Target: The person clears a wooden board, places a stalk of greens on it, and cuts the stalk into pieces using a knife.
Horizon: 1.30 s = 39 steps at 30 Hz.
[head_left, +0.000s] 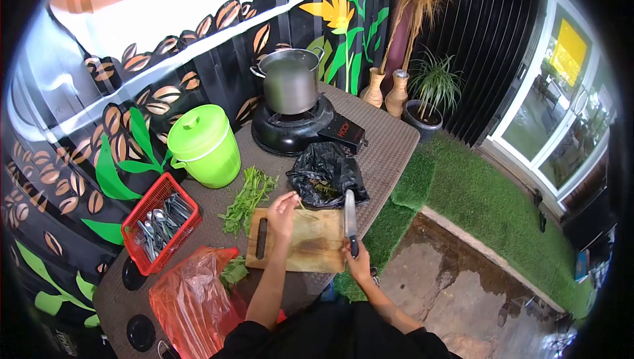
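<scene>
A thin green stem [305,208] is pinched in my left hand [282,212], above the upper left part of the wooden cutting board [307,247]. My right hand [357,261] grips the black handle of a kitchen knife [350,215], its blade pointing away from me along the board's right edge. Just beyond the board lies an open black plastic bag [327,167] with green and yellowish scraps inside. To the left of my left hand, a bunch of leafy greens [249,199] rests on the table. More green leaves [234,272] lie by the board's lower left corner.
A pot [290,85] sits on a black gas stove [290,128] at the back. On the left are a lidded green bucket [206,147], a red basket [160,223] of cutlery and a red plastic bag [191,293]. The brown table's [389,134] right edge borders artificial grass [462,187].
</scene>
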Each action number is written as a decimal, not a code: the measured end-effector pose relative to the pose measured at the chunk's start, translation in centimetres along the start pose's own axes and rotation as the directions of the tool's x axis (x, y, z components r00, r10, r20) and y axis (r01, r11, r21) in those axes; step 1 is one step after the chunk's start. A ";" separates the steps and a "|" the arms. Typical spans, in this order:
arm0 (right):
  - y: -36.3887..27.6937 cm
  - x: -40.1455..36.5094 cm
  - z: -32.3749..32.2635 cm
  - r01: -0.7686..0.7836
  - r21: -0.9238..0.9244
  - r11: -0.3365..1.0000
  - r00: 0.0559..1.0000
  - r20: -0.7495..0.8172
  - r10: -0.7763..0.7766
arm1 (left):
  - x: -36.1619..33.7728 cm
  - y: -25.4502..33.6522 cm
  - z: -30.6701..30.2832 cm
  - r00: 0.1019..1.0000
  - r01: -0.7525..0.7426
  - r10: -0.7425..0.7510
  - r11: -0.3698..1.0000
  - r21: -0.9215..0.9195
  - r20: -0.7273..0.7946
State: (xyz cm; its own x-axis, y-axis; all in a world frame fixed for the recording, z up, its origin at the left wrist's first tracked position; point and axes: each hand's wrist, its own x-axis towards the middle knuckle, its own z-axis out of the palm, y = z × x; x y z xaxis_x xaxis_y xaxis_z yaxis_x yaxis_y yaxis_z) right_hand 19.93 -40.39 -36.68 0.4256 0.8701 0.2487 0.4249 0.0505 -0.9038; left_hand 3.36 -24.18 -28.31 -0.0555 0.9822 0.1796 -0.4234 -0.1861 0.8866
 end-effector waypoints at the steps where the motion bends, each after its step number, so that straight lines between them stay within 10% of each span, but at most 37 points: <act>1: 0.4 -0.1 -0.1 -0.041 0.213 0.976 0.998 -0.047 0.052 | -0.5 -0.2 0.5 0.997 0.075 -0.075 0.997 -0.002 -0.010; 6: -2.7 0.1 -3.5 -0.292 0.381 0.877 0.934 -0.085 0.348 | -1.5 0.4 1.7 0.947 0.314 -0.304 0.945 -0.093 0.104; 16: -6.7 1.9 -3.7 -0.183 0.568 0.802 0.970 0.239 0.051 | -2.1 0.8 2.6 0.869 0.492 -0.453 0.826 -0.276 0.198; 24: -8.4 3.8 -3.5 -0.375 0.626 0.684 0.917 0.359 0.174 | -3.3 1.6 3.7 0.864 0.501 -0.475 0.846 -0.184 0.169; 30: -5.6 3.9 -1.0 -0.349 0.354 0.868 0.922 0.294 0.251 | -4.4 -1.1 1.5 0.889 0.452 -0.443 0.890 -0.064 0.117; 32: -1.6 2.8 1.2 0.046 -0.069 0.997 0.995 -0.089 -0.052 | -5.1 -3.5 -0.3 0.948 0.310 -0.313 0.949 0.052 0.051; 39: 0.0 2.4 1.6 -0.043 -0.211 0.977 0.999 -0.039 0.036 | -5.9 -6.3 -1.5 0.993 0.067 -0.090 0.961 0.269 0.073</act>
State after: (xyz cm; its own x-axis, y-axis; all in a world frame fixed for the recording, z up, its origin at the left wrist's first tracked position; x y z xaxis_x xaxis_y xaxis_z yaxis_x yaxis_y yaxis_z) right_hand 19.68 -37.53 -36.63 0.4714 0.8514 0.2298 0.5650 -0.0915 -0.8200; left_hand 4.98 -28.76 -35.56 0.0493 0.9903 0.1300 -0.1677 -0.1201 0.9785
